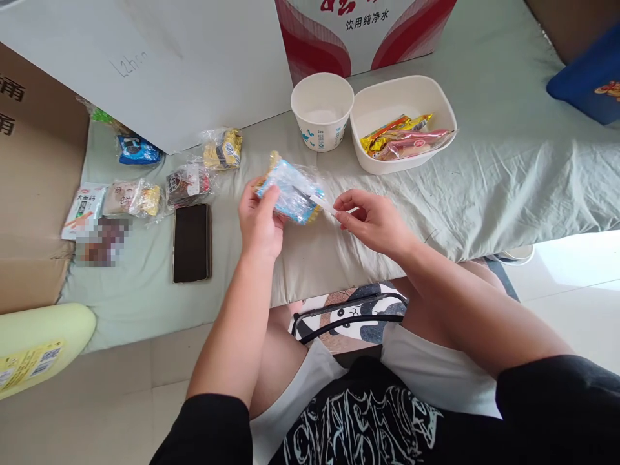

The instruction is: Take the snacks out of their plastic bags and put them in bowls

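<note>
Packet's aim: here it is, the packet (293, 187), long axis on a slant, one end up and left, the other down and right toward the right hand (372, 219).
Packet's spot: in the left hand (261, 223), above the green cloth (310, 265), nearer us than the cup (322, 116), between phone (192, 243) and tub (404, 161).
Packet's look: light blue face, yellow showing at the ends, all under shiny, crinkled clear film.
Left fingers: clamped on the packet's left part, thumb across the top face!
Right fingers: thumb and forefinger pinched together on a thin white piece (323, 204) that reaches the packet's lower right end; too small to tell what it is.
Far side: cup and tub stand side by side, yellow and pink packs (411, 143) lying in the tub.
Left side: snacks (188, 184) lie beyond the phone, along the white box (159, 71).
Room: bare, wrinkled cloth right of the right hand, and more between both hands and the near edge.
</note>
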